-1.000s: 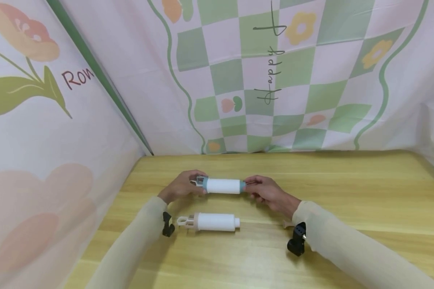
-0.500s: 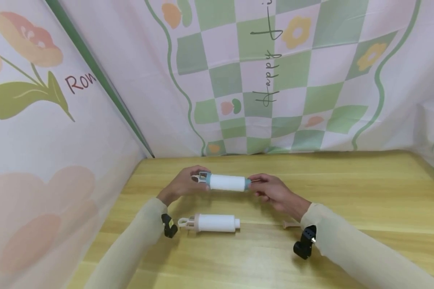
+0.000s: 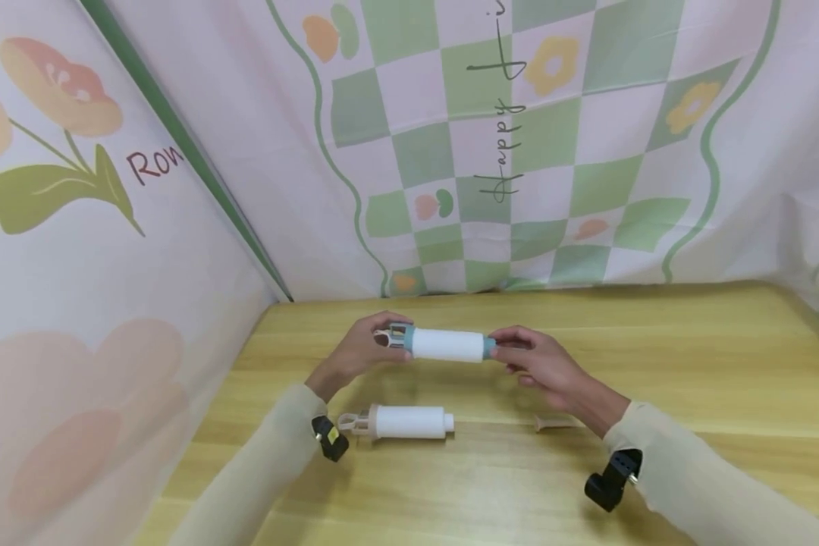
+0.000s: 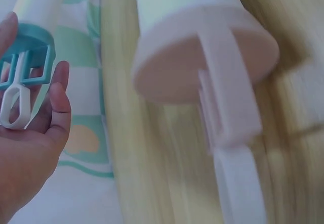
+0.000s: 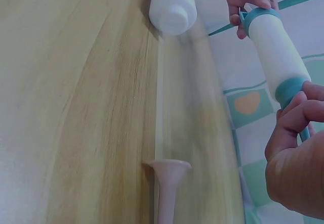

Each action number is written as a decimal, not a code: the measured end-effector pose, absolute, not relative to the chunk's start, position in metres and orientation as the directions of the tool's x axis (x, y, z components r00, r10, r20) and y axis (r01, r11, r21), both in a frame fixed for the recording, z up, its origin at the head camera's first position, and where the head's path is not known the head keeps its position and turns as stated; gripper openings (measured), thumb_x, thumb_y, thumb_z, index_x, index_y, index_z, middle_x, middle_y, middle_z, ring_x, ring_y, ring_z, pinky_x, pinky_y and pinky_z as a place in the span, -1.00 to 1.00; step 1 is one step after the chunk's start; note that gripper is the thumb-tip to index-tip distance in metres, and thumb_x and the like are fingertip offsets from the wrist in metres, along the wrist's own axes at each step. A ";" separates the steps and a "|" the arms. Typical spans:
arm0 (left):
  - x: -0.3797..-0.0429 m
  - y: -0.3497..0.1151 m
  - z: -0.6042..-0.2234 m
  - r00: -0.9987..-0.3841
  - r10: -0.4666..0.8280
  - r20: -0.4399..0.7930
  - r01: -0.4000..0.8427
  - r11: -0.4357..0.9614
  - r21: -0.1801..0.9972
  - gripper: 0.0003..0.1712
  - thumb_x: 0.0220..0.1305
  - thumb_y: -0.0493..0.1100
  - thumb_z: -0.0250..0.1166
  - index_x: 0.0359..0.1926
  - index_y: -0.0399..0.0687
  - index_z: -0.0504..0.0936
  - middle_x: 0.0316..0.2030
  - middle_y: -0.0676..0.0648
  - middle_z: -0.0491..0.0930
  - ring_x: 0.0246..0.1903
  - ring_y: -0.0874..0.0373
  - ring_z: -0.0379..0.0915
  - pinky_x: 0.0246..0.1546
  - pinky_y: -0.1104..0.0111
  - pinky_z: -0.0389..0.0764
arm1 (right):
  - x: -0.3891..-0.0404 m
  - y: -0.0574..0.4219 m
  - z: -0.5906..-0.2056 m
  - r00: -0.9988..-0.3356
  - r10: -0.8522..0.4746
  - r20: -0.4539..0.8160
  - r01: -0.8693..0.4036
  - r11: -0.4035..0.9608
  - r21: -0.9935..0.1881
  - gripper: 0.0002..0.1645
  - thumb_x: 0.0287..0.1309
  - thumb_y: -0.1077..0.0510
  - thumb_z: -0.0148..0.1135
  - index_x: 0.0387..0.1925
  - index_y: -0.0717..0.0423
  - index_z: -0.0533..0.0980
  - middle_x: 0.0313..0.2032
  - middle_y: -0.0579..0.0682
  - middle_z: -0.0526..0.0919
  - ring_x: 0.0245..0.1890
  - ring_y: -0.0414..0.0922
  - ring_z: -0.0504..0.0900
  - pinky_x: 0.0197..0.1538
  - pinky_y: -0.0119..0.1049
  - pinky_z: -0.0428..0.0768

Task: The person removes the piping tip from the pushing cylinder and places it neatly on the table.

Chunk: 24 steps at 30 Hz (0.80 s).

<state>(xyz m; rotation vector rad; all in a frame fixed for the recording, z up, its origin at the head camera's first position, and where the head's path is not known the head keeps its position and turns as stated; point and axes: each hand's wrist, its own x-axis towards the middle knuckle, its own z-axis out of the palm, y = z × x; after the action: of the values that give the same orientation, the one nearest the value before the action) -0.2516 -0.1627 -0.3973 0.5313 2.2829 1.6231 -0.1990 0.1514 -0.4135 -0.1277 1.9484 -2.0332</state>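
A white syringe with teal ends [image 3: 448, 345] is held level above the table between both hands. My left hand [image 3: 360, 350] grips its teal flange end, beside the white loop handle [image 4: 15, 107]. At the other end, my right hand [image 3: 549, 370] pinches the long teal nozzle [image 5: 305, 134], whose tip is partly hidden by the fingers. Below lies a second white syringe with a pink flange [image 3: 409, 422], on its side, untouched; its front ends in a bare white neck. A pink funnel-shaped nozzle [image 3: 554, 423] rests apart from it, near my right wrist.
The wooden table [image 3: 491, 485] ends at a checkered, flower-printed cloth [image 3: 478, 227] at the back. Another printed cloth [image 3: 109, 288] hangs along the left side. Black cameras are strapped to both wrists.
Both hands have carried the teal-ended syringe to the right and slightly up from the table. The pink-ended syringe and the pink nozzle stay where they lay.
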 end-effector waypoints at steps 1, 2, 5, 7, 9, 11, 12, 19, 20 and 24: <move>-0.251 -0.161 -0.397 -0.889 0.458 -0.016 0.136 0.296 0.946 -0.36 0.07 -0.32 0.52 0.21 -0.10 0.56 -0.03 -0.20 0.52 -0.20 -0.02 0.50 -0.04 -0.16 0.54 | -0.197 0.153 -0.413 -0.945 -0.290 -0.154 0.165 -0.015 -0.986 -0.42 0.39 0.07 0.23 0.29 0.28 0.35 -0.05 0.07 0.48 -0.24 -0.10 0.46 -0.51 -0.45 0.32; -0.250 -0.160 -0.396 -0.888 0.460 -0.012 0.137 0.291 0.947 -0.37 0.07 -0.33 0.51 0.21 -0.11 0.57 -0.03 -0.20 0.52 -0.20 -0.02 0.50 -0.04 -0.16 0.54 | -0.196 0.154 -0.412 -0.944 -0.291 -0.153 0.163 -0.011 -0.987 -0.41 0.39 0.05 0.23 0.30 0.28 0.34 -0.04 0.07 0.48 -0.22 -0.09 0.46 -0.48 -0.44 0.34; -0.248 -0.155 -0.395 -0.886 0.463 0.006 0.148 0.270 0.951 -0.37 0.07 -0.36 0.50 0.20 -0.15 0.56 -0.04 -0.20 0.53 -0.21 -0.02 0.51 -0.09 -0.04 0.60 | -0.193 0.159 -0.409 -0.945 -0.287 -0.159 0.164 0.004 -0.986 -0.38 0.37 0.02 0.25 0.31 0.24 0.35 -0.01 0.06 0.48 -0.17 -0.07 0.46 -0.39 -0.38 0.41; -0.246 -0.152 -0.394 -0.886 0.464 0.018 0.152 0.254 0.955 -0.38 0.06 -0.38 0.50 0.19 -0.17 0.56 -0.06 -0.20 0.54 -0.22 0.00 0.51 -0.13 0.06 0.63 | -0.190 0.162 -0.406 -0.947 -0.280 -0.159 0.161 0.016 -0.987 -0.38 0.36 0.01 0.27 0.30 0.23 0.35 0.01 0.06 0.48 -0.16 -0.05 0.46 -0.35 -0.34 0.43; -0.245 -0.149 -0.394 -0.886 0.463 0.031 0.157 0.236 0.959 -0.38 0.05 -0.39 0.50 0.18 -0.19 0.56 -0.08 -0.19 0.55 -0.22 0.01 0.51 -0.18 0.19 0.64 | -0.189 0.165 -0.405 -0.949 -0.273 -0.157 0.157 0.023 -0.987 -0.38 0.35 0.00 0.28 0.29 0.22 0.36 0.01 0.05 0.49 -0.17 -0.06 0.46 -0.33 -0.33 0.44; -0.243 -0.145 -0.394 -0.886 0.461 0.047 0.162 0.215 0.963 -0.39 0.04 -0.40 0.50 0.17 -0.20 0.57 -0.10 -0.19 0.56 -0.22 0.02 0.52 -0.20 0.25 0.63 | -0.187 0.168 -0.404 -0.952 -0.266 -0.154 0.153 0.024 -0.988 -0.39 0.35 0.00 0.28 0.28 0.22 0.37 0.01 0.05 0.49 -0.19 -0.08 0.47 -0.35 -0.34 0.43; -0.242 -0.144 -0.395 -0.886 0.460 0.051 0.164 0.207 0.964 -0.39 0.04 -0.40 0.49 0.17 -0.22 0.56 -0.10 -0.19 0.56 -0.22 0.02 0.52 -0.21 0.26 0.63 | -0.187 0.169 -0.404 -0.952 -0.263 -0.154 0.154 0.023 -0.988 -0.39 0.34 0.00 0.29 0.28 0.21 0.37 0.01 0.05 0.49 -0.20 -0.08 0.47 -0.36 -0.35 0.43; -0.233 -0.136 -0.396 -0.893 0.442 0.080 0.176 0.182 0.967 -0.38 0.03 -0.39 0.50 0.17 -0.27 0.55 -0.10 -0.18 0.57 -0.21 0.04 0.50 -0.22 0.29 0.63 | -0.180 0.176 -0.404 -0.956 -0.250 -0.153 0.156 0.009 -0.988 -0.40 0.35 -0.02 0.28 0.26 0.20 0.38 -0.02 0.06 0.48 -0.26 -0.12 0.49 -0.43 -0.39 0.42; -0.231 -0.134 -0.395 -0.893 0.444 0.079 0.174 0.177 0.969 -0.37 0.03 -0.38 0.50 0.18 -0.28 0.54 -0.09 -0.18 0.57 -0.21 0.04 0.51 -0.21 0.29 0.63 | -0.179 0.177 -0.403 -0.958 -0.245 -0.152 0.156 0.002 -0.988 -0.42 0.35 -0.02 0.28 0.25 0.20 0.39 -0.02 0.06 0.47 -0.27 -0.13 0.49 -0.45 -0.41 0.41; -0.228 -0.129 -0.394 -0.896 0.438 0.076 0.161 0.160 0.974 -0.36 0.05 -0.35 0.50 0.19 -0.25 0.54 -0.06 -0.19 0.56 -0.21 0.03 0.52 -0.21 0.27 0.65 | -0.174 0.181 -0.399 -0.964 -0.226 -0.142 0.149 -0.011 -0.989 -0.44 0.35 0.01 0.28 0.23 0.22 0.39 -0.04 0.05 0.47 -0.30 -0.14 0.50 -0.49 -0.44 0.37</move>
<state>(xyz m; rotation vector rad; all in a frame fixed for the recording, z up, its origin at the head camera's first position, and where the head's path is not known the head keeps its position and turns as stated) -0.2278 -0.1292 -0.3941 0.5838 2.2111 1.8105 -0.1745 0.1808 -0.3988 -0.0812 2.0046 -2.0620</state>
